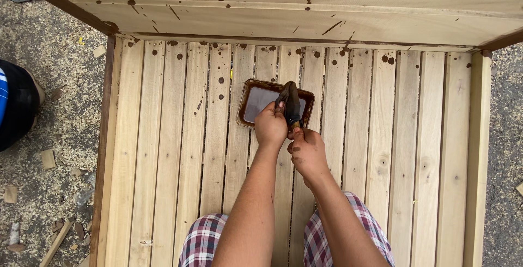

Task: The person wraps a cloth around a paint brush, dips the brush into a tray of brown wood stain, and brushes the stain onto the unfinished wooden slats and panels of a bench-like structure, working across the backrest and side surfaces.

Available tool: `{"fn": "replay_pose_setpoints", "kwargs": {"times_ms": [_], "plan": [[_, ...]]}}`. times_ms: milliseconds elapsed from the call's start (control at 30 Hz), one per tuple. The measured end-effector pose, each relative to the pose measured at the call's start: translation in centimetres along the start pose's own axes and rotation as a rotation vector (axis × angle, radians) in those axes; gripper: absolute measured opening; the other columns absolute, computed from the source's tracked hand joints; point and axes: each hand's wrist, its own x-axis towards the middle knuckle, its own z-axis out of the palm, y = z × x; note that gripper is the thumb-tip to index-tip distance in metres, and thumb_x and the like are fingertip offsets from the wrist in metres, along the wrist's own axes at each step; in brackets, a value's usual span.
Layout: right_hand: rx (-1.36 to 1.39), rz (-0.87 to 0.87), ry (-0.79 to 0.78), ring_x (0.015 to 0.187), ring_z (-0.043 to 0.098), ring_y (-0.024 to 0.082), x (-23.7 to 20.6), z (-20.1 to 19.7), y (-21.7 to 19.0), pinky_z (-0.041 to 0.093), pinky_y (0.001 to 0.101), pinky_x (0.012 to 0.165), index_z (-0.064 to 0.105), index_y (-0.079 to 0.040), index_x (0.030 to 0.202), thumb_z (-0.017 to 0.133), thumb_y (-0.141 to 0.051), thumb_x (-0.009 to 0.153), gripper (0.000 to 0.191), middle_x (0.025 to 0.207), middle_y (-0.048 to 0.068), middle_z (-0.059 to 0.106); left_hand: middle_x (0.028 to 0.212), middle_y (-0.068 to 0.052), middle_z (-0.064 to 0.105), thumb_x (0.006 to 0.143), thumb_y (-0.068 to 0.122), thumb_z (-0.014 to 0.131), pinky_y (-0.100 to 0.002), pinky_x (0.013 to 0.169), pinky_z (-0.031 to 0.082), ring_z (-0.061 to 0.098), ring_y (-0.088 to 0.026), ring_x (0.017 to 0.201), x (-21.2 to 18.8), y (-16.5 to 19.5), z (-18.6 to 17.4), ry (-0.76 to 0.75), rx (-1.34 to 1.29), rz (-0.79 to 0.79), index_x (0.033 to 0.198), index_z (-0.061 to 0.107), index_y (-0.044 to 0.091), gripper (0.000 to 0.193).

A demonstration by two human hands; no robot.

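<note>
Fingers of the left hand [271, 125] and right hand [306, 150] were closed together on a dark stained rag [290, 103] over the brown rectangular tray [245, 109], which sat near the slatted wooden platform's [163, 152] far edge.

A single head-worn camera looked almost straight down from close above the person's forearms, facing a slatted wooden frame [381, 152] that filled most of the view, with gravel ground [60, 98] showing along both edges.
</note>
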Motion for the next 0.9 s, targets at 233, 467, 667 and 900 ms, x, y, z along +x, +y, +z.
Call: {"fn": "replay_pose_setpoints", "kwargs": {"times_ms": [233, 467, 667, 900], "plan": [[0.436, 0.159, -0.165, 0.042, 0.035, 0.011, 0.3, -0.1, 0.7, 0.027, 0.0262, 0.039, 0.06, -0.005, 0.087, 0.045, -0.034, 0.104, 0.037, 0.06, 0.003, 0.051, 0.084, -0.011, 0.075, 0.094, 0.054, 0.065, -0.043, 0.068, 0.054, 0.073, -0.03, 0.076, -2.7, 1.0, -4.9, -0.079, 0.129, 0.002, 0.1, 0.068, 0.006, 0.048], [0.351, 0.275, -0.14, 0.047, 0.053, 0.019, 0.3, 1.9, 1.1, 0.041, 0.0306, 0.043, 0.058, -0.009, 0.091, 0.047, -0.037, 0.102, 0.032, 0.066, 0.008, 0.06, 0.094, -0.008, 0.073, 0.104, 0.038, 0.055, -0.032, 0.072, 0.052, 0.066, -0.016, 0.079, -2.1, -1.6, -4.3, -0.478, -0.424, -0.214, 0.103, 0.074, 0.005, 0.038], [-0.444, -0.91, 0.285, 0.098, 0.068, 0.024, 0.9, 0.4, -2.4, 0.055, 0.0357, 0.087, 0.066, 0.0, 0.118, 0.07, -0.013, 0.097, 0.025, 0.108, 0.014, 0.068, 0.079, -0.002, 0.062, 0.104, 0.03, 0.048, -0.034, 0.056, 0.051, 0.061, -0.015, 0.064, -0.5, -0.8, -6.3, -0.522, -0.399, -0.483, 0.105, 0.059, 0.01, 0.023], [-0.602, -1.175, -0.034, 0.109, 0.06, 0.027, 3.2, 1.3, -6.5, 0.049, 0.04, 0.096, 0.078, -0.008, 0.11, 0.081, -0.01, 0.08, 0.03, 0.112, 0.01, 0.071, 0.079, -0.007, 0.053, 0.099, 0.014, 0.049, -0.032, 0.048, 0.041, 0.046, -0.013, 0.056, 0.2, -1.4, -7.5, -0.464, -0.38, -0.349, 0.118, 0.056, 0.0, 0.024]]}}
